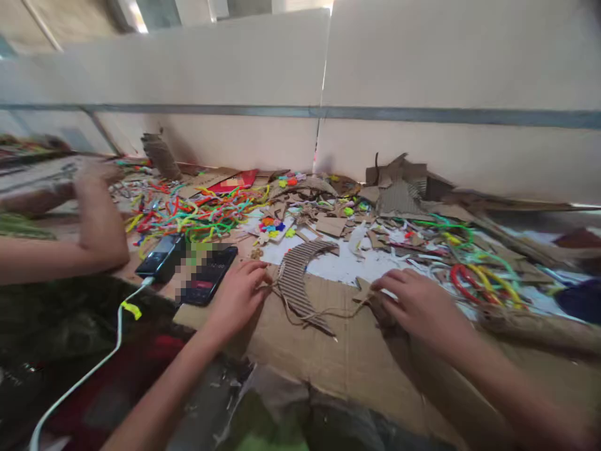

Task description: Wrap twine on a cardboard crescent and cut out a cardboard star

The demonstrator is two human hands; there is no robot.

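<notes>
**Entry: corrugated crescent [298,282].** A curved strip of ribbed cardboard is lying flat on the brown cardboard sheet [338,363] at the near edge of the worktop [347,266]; its long axis is running far to near, its bow is facing left and both its tips are pointing right.

**Position relative to hands:** it is sitting between the two; the left hand [239,293] is just beside the bowed edge and is the nearer one; the right hand [414,305] is lying apart from it, off the near tip.

**Twine [335,311]:** a thin brown strand is trailing from the left hand, sagging across the near tip and reaching the right hand.

**Hands:** they are well apart; the left is curling its fingers closed on the twine end; the right is resting palm down on a small cardboard scrap [364,289], and whether it is gripping cannot be told.

**Surroundings:** a phone [210,275] and power bank [162,257] are lying left of the left hand; pipe cleaners [197,210] are heaped beyond; another person's arm [101,225] is reaching in at far left.
</notes>
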